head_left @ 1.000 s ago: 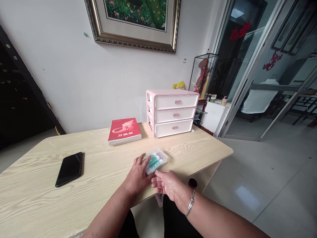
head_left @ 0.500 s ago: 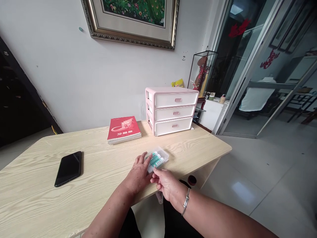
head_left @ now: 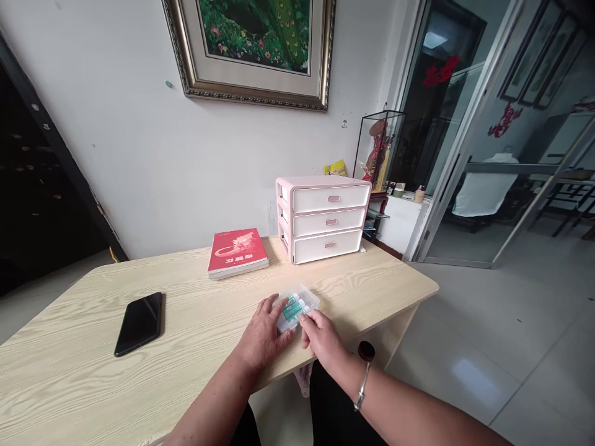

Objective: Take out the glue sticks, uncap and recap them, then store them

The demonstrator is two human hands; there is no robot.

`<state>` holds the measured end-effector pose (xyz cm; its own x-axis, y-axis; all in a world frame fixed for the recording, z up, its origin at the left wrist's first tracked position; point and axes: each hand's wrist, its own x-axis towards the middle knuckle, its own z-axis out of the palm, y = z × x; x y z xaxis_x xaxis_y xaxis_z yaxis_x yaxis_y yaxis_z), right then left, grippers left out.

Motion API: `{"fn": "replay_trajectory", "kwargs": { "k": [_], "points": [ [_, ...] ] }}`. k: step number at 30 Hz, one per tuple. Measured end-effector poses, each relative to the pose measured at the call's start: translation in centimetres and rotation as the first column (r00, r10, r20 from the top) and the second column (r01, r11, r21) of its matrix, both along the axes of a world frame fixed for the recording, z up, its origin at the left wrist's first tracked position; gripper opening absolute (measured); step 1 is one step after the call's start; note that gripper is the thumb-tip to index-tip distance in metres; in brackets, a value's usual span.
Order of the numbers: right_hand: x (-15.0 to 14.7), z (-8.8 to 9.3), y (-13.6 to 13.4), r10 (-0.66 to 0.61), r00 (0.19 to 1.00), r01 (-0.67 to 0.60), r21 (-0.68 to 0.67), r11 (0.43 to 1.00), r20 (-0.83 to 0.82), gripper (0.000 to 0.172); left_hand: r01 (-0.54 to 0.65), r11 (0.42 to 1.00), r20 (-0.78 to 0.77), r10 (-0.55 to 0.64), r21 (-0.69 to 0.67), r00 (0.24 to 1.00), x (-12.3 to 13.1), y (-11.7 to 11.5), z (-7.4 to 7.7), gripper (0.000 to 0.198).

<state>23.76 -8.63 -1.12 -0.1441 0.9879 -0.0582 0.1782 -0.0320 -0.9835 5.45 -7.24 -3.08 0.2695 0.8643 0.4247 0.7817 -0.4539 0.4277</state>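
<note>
A small clear plastic box (head_left: pixel 310 298) lies near the table's front edge with several white-capped tubes (head_left: pixel 292 310) with teal labels in it. My left hand (head_left: pixel 264 331) holds the box from the left, its fingers over the far left rim and its thumb along the near side. My right hand (head_left: pixel 321 334) is at the box's near right side. Its thumb and forefinger are pinched together by the end of the nearest tube, and whatever is between them is hidden. A bracelet is on the right wrist.
A black phone (head_left: pixel 139 323) lies on the left of the wooden table (head_left: pixel 195 347). Red-covered books (head_left: pixel 237 252) are stacked behind the box, beside a pink and white three-drawer unit (head_left: pixel 329 220). The table's right edge drops to a tiled floor (head_left: pixel 502 334).
My right hand has shifted slightly right along the box, its pinched fingertips now near the nearest tube's end. My left hand keeps its hold. The whole view has tilted up a little.
</note>
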Motion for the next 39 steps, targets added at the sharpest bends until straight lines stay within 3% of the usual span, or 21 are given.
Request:
{"fn": "replay_trajectory", "kwargs": {
  "k": [1, 3, 5, 7, 9, 12, 15, 19, 23, 26, 30, 32, 35, 37, 39],
  "points": [
    [1.0, -0.2, 0.2, -0.045, 0.985, 0.01, 0.207, 0.978, 0.165, 0.028, 0.011, 1.0, 0.015, -0.011, 0.004, 1.0, -0.1, 0.1, 0.0, 0.066],
    [3.0, -0.6, 0.7, -0.174, 0.908, -0.06, 0.53, 0.846, 0.38, 0.023, 0.03, 1.0, 0.058, -0.03, -0.007, 0.998, -0.3, 0.2, 0.0, 0.064],
    [4.5, -0.9, 1.0, -0.226, 0.854, -0.185, 0.68, 0.709, 0.468, 0.019, 0.036, 0.999, 0.136, -0.03, -0.039, 0.99, -0.5, 0.5, 0.1, 0.06],
    [5.4, -1.2, 1.2, -0.241, 0.814, -0.292, 0.732, 0.616, 0.528, 0.024, 0.028, 0.996, 0.261, -0.005, -0.082, 0.965, -0.6, 0.9, 0.4, 0.053],
    [5.8, -1.2, 1.4, -0.275, 0.776, -0.341, 0.745, 0.574, 0.567, 0.032, 0.05, 0.985, 0.422, 0.025, -0.165, 0.906, -0.6, 1.5, 0.9, 0.048],
    [5.7, -1.0, 1.9, -0.268, 0.731, -0.429, 0.728, 0.535, 0.628, 0.039, 0.116, 0.94, 0.682, 0.143, -0.32, 0.717, -0.6, 2.8, 1.7, 0.049],
    [5.5, -0.7, 2.7, -0.221, 0.703, -0.512, 0.696, 0.503, 0.676, 0.028, 0.128, 0.896, 0.801, 0.307, -0.425, 0.514, -0.1, 4.7, 2.2, 0.053],
    [5.9, -1.0, 3.6, -0.246, 0.671, -0.522, 0.682, 0.513, 0.699, 0.022, 0.142, 0.885, 0.844, 0.36, -0.444, 0.397, 2.1, 8.1, 1.7, 0.051],
    [7.4, -0.9, 4.7, -0.312, 0.651, -0.432, 0.675, 0.598, 0.692, 0.021, 0.169, 0.896, 0.879, 0.339, -0.41, 0.336, 4.9, 11.0, 0.5, 0.051],
    [8.6, 0.6, 5.8, -0.282, 0.647, -0.387, 0.624, 0.679, 0.708, 0.021, 0.192, 0.905, 0.895, 0.308, -0.38, 0.322, 6.3, 12.3, 0.1, 0.054],
    [8.8, 4.1, 8.0, -0.146, 0.631, -0.427, 0.498, 0.755, 0.762, 0.02, 0.258, 0.903, 0.92, 0.268, -0.343, 0.285, 6.9, 12.9, 0.2, 0.059],
    [8.3, 5.7, 9.3, -0.04, 0.575, -0.516, 0.4, 0.758, 0.817, 0.026, 0.288, 0.903, 0.932, 0.243, -0.319, 0.269, 7.0, 13.0, 0.3, 0.061],
    [7.1, 7.1, 11.2, 0.103, 0.411, -0.653, 0.214, 0.726, 0.906, 0.04, 0.31, 0.903, 0.941, 0.218, -0.296, 0.26, 7.1, 13.1, 0.4, 0.063],
    [6.3, 7.6, 12.0, 0.125, 0.315, -0.705, 0.143, 0.695, 0.941, 0.038, 0.319, 0.904, 0.945, 0.207, -0.284, 0.255, 7.1, 13.1, 0.3, 0.064],
    [5.8, 7.8, 12.3, 0.092, 0.251, -0.696, 0.113, 0.709, 0.964, 0.034, 0.327, 0.904, 0.947, 0.196, -0.275, 0.254, 7.1, 13.1, 0.1, 0.063]
  ]
}}
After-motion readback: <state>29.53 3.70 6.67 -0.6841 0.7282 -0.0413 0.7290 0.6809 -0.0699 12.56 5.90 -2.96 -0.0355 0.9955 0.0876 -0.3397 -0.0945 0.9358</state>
